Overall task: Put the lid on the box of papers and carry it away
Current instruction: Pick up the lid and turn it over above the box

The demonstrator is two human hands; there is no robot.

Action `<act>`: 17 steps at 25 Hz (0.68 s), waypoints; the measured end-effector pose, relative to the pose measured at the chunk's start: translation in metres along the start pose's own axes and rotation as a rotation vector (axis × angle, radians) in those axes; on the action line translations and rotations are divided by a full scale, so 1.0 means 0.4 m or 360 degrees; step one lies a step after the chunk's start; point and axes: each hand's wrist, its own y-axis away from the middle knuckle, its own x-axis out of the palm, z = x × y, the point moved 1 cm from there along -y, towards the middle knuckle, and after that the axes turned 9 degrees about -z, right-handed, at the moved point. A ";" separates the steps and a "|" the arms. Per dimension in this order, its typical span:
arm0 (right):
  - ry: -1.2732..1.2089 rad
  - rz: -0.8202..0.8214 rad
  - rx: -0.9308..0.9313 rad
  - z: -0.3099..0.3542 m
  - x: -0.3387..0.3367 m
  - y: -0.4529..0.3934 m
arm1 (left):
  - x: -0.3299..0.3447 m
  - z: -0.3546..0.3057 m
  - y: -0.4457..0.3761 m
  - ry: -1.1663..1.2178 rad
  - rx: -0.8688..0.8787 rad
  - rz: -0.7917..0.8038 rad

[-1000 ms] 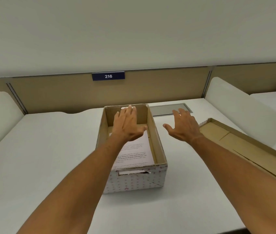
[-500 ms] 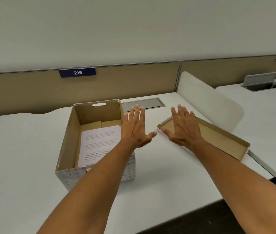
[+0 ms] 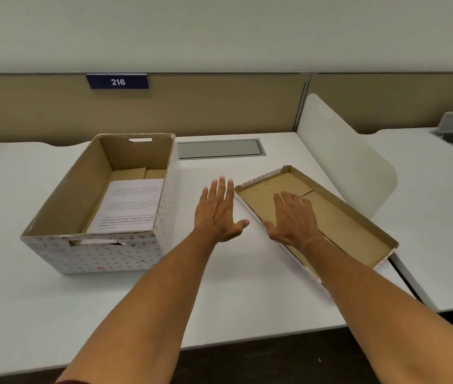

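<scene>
An open cardboard box (image 3: 103, 252) with a white, pink-dotted outside stands on the left of the white desk (image 3: 39, 314). Printed papers (image 3: 131, 206) lie flat on its bottom. The lid (image 3: 358, 231) lies upside down to the right, its brown inside facing up. My left hand (image 3: 218, 212) hovers open over the bare desk between box and lid, fingers spread, holding nothing. My right hand (image 3: 293, 220) is open, palm down over the lid's near-left part, thumb at its left rim. Whether the palm touches the lid I cannot tell.
A grey cable hatch (image 3: 219, 148) is set into the desk behind the lid. A white curved divider panel (image 3: 344, 151) stands right of the lid, with another desk beyond. A tan partition with a blue "216" sign (image 3: 117, 81) closes the back. The desk's front edge is close.
My view and both hands have swung right, away from the box. My left hand left the box opening, and my right hand moved from the bare desk onto the lid.
</scene>
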 end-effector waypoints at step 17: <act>-0.0291 0.0304 0.0096 0.017 0.104 -0.002 | 0.019 -0.024 0.031 0.0076 -0.0203 0.0171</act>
